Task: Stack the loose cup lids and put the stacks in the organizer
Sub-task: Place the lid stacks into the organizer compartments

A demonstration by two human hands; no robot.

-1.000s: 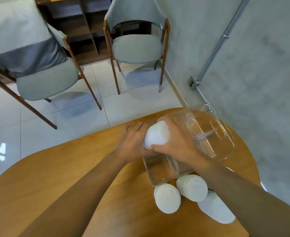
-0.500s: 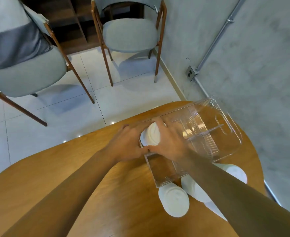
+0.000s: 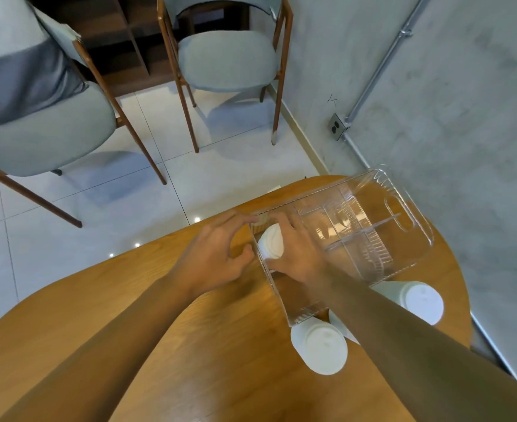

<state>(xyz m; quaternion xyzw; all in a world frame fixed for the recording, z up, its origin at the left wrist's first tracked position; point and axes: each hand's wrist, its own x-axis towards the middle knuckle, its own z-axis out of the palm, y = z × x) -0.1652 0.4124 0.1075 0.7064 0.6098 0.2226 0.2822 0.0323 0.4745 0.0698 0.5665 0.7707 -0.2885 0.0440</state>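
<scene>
One lid stack [image 3: 271, 245] in organizer [image 3: 370, 208]

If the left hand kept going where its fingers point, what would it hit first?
Probably the side wall of the clear organizer, just ahead of the left hand; the lid stack sits behind it. Depth is unclear.

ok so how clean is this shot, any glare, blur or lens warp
Head view: the wide-angle lens stretches the near forearms and tilts the chairs outward; small glints on the glossy floor and the clear organizer, whose walls are hard to trace; left hand slightly motion-smeared; lid stack in the right hand nearly washed-out white.
</scene>
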